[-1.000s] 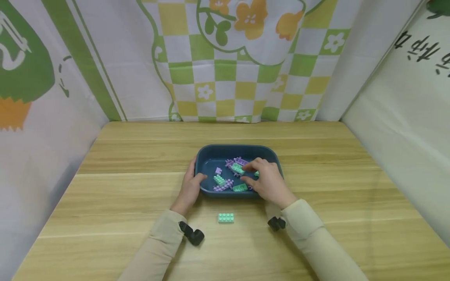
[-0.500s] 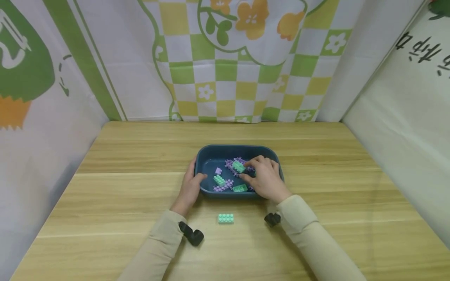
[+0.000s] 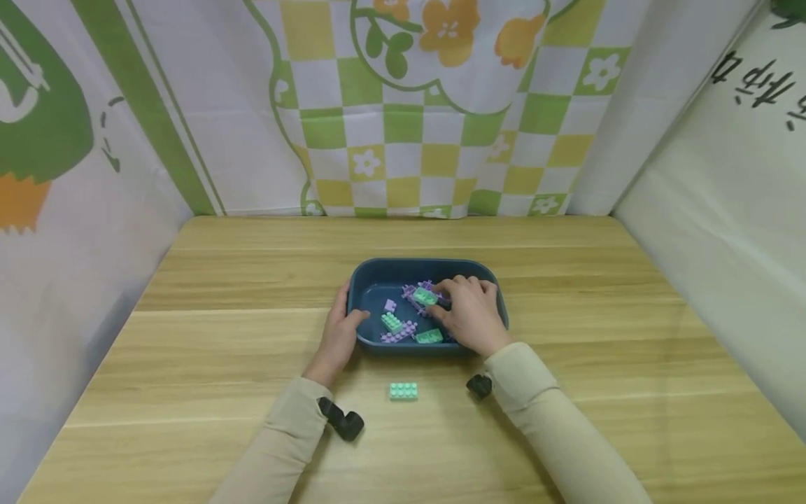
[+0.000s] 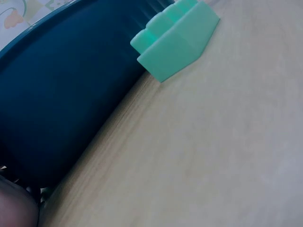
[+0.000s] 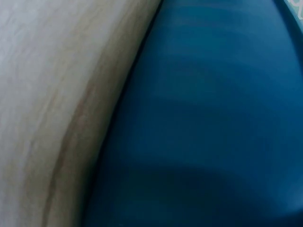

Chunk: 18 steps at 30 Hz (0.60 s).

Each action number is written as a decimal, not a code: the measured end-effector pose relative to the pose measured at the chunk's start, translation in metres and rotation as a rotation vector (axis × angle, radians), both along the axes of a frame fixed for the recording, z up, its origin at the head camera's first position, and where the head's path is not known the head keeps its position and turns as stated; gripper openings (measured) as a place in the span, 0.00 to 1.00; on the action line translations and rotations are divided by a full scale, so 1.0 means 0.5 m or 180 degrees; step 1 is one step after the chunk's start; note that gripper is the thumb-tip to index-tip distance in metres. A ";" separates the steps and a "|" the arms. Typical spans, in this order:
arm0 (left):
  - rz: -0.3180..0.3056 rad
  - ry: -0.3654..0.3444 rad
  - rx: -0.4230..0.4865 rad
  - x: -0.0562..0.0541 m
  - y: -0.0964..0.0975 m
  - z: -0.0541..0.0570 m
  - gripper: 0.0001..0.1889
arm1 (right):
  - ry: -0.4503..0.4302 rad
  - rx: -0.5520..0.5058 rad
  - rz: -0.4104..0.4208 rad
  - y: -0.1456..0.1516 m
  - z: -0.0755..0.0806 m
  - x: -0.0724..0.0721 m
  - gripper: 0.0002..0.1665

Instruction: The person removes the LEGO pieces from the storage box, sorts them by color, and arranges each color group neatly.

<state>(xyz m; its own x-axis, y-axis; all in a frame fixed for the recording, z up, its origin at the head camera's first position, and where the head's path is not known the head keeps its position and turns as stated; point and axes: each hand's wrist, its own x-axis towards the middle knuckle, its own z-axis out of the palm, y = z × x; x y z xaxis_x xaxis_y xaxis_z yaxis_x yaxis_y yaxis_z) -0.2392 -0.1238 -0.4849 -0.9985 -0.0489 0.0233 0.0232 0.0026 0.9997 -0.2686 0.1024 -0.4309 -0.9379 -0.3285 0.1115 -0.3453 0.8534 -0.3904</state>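
The left hand [image 3: 338, 339] grips the left end of a dark blue plastic bin [image 3: 378, 264], its thumb over the rim. Inside the bin's right half, the right hand [image 3: 474, 315] pinches the right end of a mint-green building brick [image 3: 425, 297] between thumb and fingers. That brick is above a cluster of purple bricks [image 3: 409, 291], partly hidden by the hand. Nearer the bin's front lie a studded green brick [image 3: 392, 322], a long purple brick [image 3: 399, 332] and another green brick [image 3: 429, 337]. A small purple piece [image 3: 390, 306] lies left of the cluster.
One mint-green brick [image 3: 404, 391] with its studs up lies on the wooden table [image 3: 252, 280] in front of the bin; the left wrist view shows this green brick [image 4: 177, 42] close up. A patterned cloth [image 3: 403, 140] hangs behind the table, with white sheets at both sides.
The green brick at the right fingertips has turned and shifted slightly. The right hand and forearm have moved a little to the left. The left hand keeps its hold on the bin.
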 end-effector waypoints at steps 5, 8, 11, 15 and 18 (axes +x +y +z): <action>0.0011 -0.0031 -0.0026 0.001 0.001 -0.001 0.36 | -0.0035 -0.0055 -0.0028 0.001 -0.002 -0.002 0.17; -0.0003 -0.0047 -0.0034 0.000 0.001 0.000 0.36 | -0.0048 -0.0202 -0.0050 0.004 -0.003 -0.002 0.16; -0.0010 -0.0068 -0.0055 0.000 0.001 -0.001 0.36 | -0.0061 -0.0463 -0.0051 0.006 -0.004 -0.001 0.16; 0.0007 -0.0094 -0.0082 0.001 0.001 0.000 0.36 | -0.0053 -0.0911 0.0015 0.010 -0.007 0.002 0.16; 0.0015 -0.0096 -0.0069 0.001 0.000 0.000 0.36 | 0.0084 -0.1131 0.0104 0.014 -0.011 0.004 0.16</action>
